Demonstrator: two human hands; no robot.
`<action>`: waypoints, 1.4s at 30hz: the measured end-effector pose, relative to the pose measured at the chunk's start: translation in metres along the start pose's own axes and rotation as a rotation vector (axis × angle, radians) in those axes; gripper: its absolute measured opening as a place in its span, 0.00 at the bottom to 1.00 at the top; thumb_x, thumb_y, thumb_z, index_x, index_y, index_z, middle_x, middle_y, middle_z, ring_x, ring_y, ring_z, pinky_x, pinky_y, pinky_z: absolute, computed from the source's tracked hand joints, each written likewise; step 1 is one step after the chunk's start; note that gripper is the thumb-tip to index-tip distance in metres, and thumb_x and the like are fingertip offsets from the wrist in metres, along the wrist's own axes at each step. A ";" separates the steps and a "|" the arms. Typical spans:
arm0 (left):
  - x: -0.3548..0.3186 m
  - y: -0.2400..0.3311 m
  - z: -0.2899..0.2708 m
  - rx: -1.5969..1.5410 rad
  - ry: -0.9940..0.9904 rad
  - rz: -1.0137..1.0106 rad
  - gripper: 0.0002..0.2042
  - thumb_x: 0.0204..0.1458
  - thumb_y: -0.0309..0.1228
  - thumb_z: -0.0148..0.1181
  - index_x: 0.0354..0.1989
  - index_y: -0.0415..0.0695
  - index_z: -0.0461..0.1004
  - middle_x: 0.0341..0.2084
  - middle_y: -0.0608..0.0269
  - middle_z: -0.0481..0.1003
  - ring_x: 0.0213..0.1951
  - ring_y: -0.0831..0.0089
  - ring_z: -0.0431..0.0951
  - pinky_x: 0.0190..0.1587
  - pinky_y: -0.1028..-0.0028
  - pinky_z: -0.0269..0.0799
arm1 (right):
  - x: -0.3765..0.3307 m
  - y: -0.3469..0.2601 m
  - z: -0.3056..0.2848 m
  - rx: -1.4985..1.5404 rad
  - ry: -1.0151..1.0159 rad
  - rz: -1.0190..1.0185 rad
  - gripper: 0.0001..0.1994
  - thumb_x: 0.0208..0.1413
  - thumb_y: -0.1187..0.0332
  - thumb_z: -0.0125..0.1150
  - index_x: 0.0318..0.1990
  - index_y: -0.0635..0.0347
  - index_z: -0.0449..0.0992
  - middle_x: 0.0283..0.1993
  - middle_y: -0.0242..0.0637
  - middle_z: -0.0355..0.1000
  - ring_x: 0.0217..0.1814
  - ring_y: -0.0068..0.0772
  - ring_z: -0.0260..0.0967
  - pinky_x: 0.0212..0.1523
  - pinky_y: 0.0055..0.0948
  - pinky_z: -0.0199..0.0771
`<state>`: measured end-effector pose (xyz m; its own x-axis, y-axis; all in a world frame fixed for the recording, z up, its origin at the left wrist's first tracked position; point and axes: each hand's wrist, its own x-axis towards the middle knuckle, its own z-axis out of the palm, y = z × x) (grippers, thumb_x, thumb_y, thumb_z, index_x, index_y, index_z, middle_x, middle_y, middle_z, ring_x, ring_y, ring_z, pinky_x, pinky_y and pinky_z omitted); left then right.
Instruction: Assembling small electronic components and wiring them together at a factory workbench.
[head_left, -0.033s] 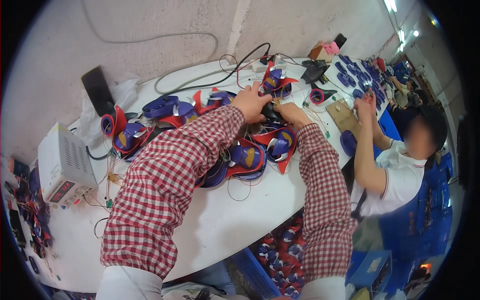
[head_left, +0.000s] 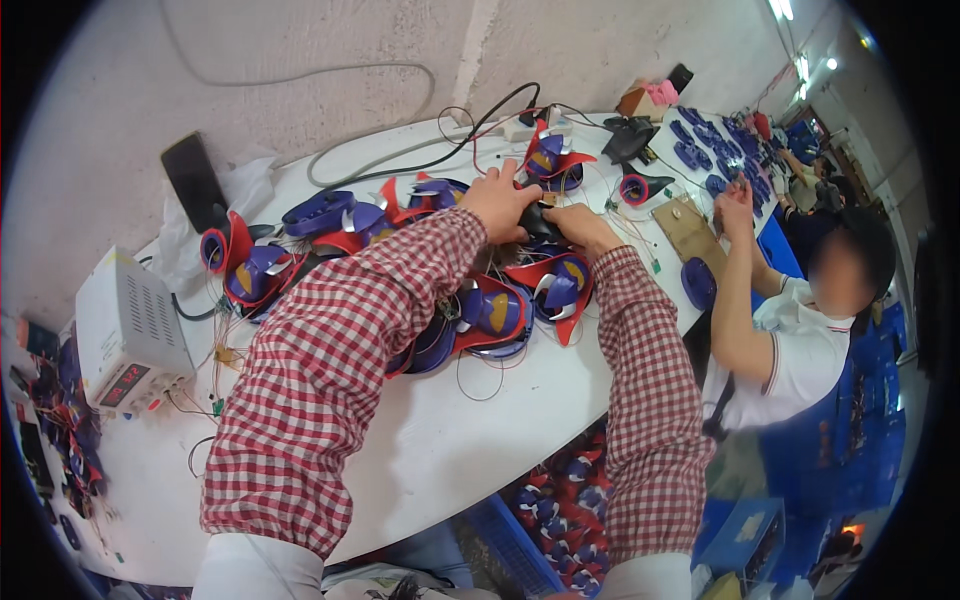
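Above the middle of a white table, my left hand (head_left: 500, 208) reaches over a cluster of parts, its fingers bent around a dark, rounded black piece (head_left: 541, 223). My right hand (head_left: 584, 230) grips the same piece from the right, fingers closed on its edge. The piece's underside and some fingertips are hidden. Around both hands lie purple, red and white plastic toy shells with yellow patches and loose thin wires; one shell (head_left: 494, 312) rests just nearer than my hands, another (head_left: 562, 287) below my right hand. A further shell (head_left: 549, 160) stands beyond them.
A white power supply box (head_left: 135, 330) with a lit display stands at left, near a dark phone (head_left: 195, 182). Cables run along the wall. At right a co-worker (head_left: 770, 330) handles something small beside rows of purple parts (head_left: 700, 145). A blue crate (head_left: 510, 545) sits below the table edge.
My hands stay at the same black piece with only a very slight shift. The co-worker's hands have risen a little and moved slightly right.
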<state>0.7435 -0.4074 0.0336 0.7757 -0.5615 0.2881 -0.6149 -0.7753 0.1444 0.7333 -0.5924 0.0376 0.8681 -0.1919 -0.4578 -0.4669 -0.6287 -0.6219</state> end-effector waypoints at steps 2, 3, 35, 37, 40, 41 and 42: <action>-0.001 -0.006 0.003 -0.045 -0.055 0.017 0.29 0.39 0.41 0.69 0.51 0.47 0.66 0.46 0.52 0.64 0.44 0.55 0.71 0.47 0.62 0.69 | -0.004 0.000 0.006 0.028 -0.028 -0.007 0.21 0.52 0.51 0.53 0.36 0.63 0.76 0.29 0.37 0.72 0.25 0.27 0.67 0.23 0.22 0.63; -0.003 -0.012 0.001 -0.075 -0.095 0.033 0.30 0.39 0.41 0.69 0.51 0.46 0.65 0.45 0.52 0.64 0.43 0.55 0.71 0.47 0.62 0.69 | -0.008 -0.004 0.009 0.044 -0.039 -0.020 0.22 0.52 0.49 0.53 0.37 0.63 0.76 0.29 0.37 0.72 0.25 0.27 0.67 0.23 0.22 0.63; -0.087 -0.001 -0.187 -1.187 0.587 -0.267 0.26 0.43 0.34 0.68 0.46 0.30 0.68 0.36 0.55 0.73 0.35 0.73 0.75 0.36 0.80 0.74 | -0.214 -0.093 -0.106 0.632 0.509 -1.017 0.10 0.52 0.67 0.64 0.35 0.64 0.72 0.31 0.35 0.71 0.28 0.23 0.70 0.29 0.17 0.75; -0.093 -0.009 -0.213 -1.181 0.670 -0.202 0.25 0.44 0.35 0.67 0.47 0.29 0.68 0.37 0.53 0.73 0.36 0.72 0.75 0.39 0.80 0.75 | -0.229 -0.105 -0.109 0.676 0.485 -1.064 0.10 0.53 0.68 0.64 0.36 0.64 0.72 0.32 0.35 0.71 0.28 0.23 0.69 0.29 0.17 0.75; -0.096 -0.008 -0.250 -1.188 0.840 -0.094 0.29 0.38 0.33 0.69 0.47 0.27 0.67 0.37 0.50 0.74 0.30 0.72 0.76 0.31 0.80 0.74 | -0.252 -0.117 -0.121 0.780 0.440 -1.145 0.09 0.53 0.70 0.63 0.37 0.64 0.71 0.34 0.35 0.71 0.29 0.23 0.69 0.30 0.17 0.75; -0.106 -0.008 -0.269 -1.141 0.835 -0.059 0.30 0.42 0.35 0.68 0.50 0.28 0.65 0.39 0.51 0.73 0.34 0.71 0.76 0.36 0.79 0.75 | -0.259 -0.120 -0.127 0.815 0.387 -1.157 0.10 0.53 0.70 0.63 0.39 0.64 0.71 0.36 0.35 0.71 0.31 0.23 0.70 0.31 0.18 0.75; -0.117 -0.005 -0.291 -1.091 0.830 -0.026 0.31 0.46 0.37 0.67 0.53 0.30 0.63 0.42 0.52 0.71 0.37 0.70 0.76 0.42 0.78 0.75 | -0.265 -0.123 -0.134 0.849 0.331 -1.168 0.10 0.54 0.70 0.62 0.40 0.64 0.71 0.37 0.35 0.71 0.33 0.23 0.70 0.32 0.18 0.74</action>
<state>0.6145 -0.2534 0.2742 0.7142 0.0851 0.6948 -0.6996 0.0533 0.7126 0.5837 -0.5648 0.3204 0.7561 -0.1317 0.6411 0.6510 0.0514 -0.7573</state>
